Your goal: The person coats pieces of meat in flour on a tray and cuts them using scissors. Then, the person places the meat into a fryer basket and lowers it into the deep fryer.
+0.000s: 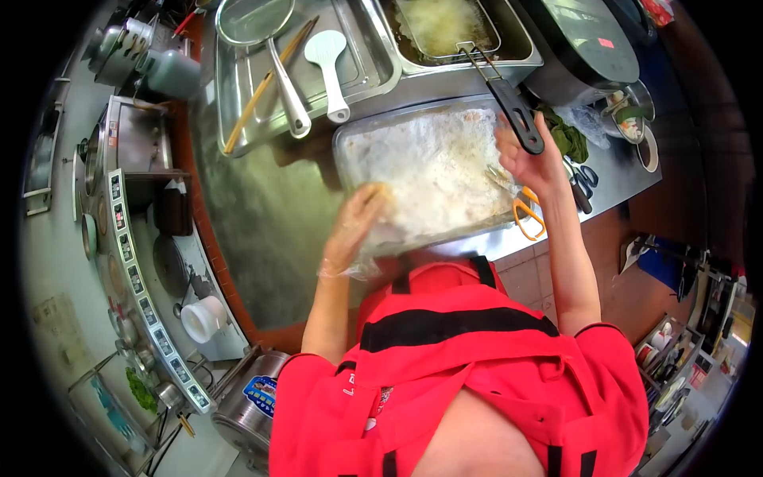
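My left hand (354,226), in a clear plastic glove, is over the left side of a metal tray (343,151) spread with white powder (437,159). Its fingers are drawn together and blurred; a pale yellowish bit shows at their tips, too smeared to name. My right hand (540,171) is bare, beneath the black handle (517,115) of a wire fry basket (497,36). The handle shows whole in front of the palm, with no fingers wrapped over it. The basket sits in a fryer (520,56) with foaming oil. Orange-handled scissors (526,219) lie at the tray's right edge.
A second metal tray (226,103) holds a strainer (290,95), a white rice paddle (327,63) and wooden chopsticks (266,87). Dark-handled scissors (584,179), green cloth (568,139) and cups (648,149) are at the right. A white tub (204,318) stands lower left.
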The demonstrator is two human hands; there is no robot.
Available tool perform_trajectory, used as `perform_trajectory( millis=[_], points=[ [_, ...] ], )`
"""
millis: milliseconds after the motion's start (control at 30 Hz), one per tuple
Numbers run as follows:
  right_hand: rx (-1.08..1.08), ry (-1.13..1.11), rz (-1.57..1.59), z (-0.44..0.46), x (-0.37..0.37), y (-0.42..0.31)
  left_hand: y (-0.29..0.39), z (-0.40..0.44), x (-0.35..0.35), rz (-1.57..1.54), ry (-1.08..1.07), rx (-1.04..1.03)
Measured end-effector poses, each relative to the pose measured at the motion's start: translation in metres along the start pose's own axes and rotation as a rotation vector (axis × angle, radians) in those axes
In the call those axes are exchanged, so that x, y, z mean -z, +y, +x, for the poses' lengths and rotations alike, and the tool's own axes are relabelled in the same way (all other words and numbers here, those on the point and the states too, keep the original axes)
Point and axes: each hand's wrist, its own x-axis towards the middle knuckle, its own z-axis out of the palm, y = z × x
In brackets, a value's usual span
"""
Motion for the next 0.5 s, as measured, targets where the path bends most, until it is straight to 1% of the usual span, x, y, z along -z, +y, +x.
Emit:
perform_trajectory(
  millis=[67, 100, 133, 167, 233, 333, 433, 500],
  points=[
    [0.134, 0.178, -0.55, -0.024, 0.026, 0.015, 0.006, -0.002, 0.005, 0.157, 0.038, -0.017],
    [0.137, 0.242, -0.885, -0.039, 0.034, 0.021, 0.019, -0.002, 0.005, 0.253, 0.051, -0.015],
    [0.202, 0.235, -1.166, -0.048, 0.061, 0.033, 0.026, -0.002, 0.005, 0.351, 0.059, -0.011],
    [0.323, 0.247, -1.393, -0.06, 0.079, 0.045, 0.019, 0.0, 0.007, 0.527, 0.032, -0.149],
    [0.378, 0.269, -1.729, -0.082, 0.08, 0.052, 0.007, 0.004, 0.005, 0.871, -0.038, -0.438],
    [0.558, 0.252, -1.982, -0.097, 0.086, 0.06, 0.009, 0.004, -0.01, 1.141, -0.252, -0.409],
    [0.558, 0.315, -2.036, -0.099, 0.085, 0.065, 0.027, 0.003, -0.04, 1.274, -0.113, -0.273],
    [0.543, 0.342, -2.047, -0.094, 0.099, 0.068, 0.0, 0.013, -0.032, 1.319, -0.131, -0.472]
  ],
)
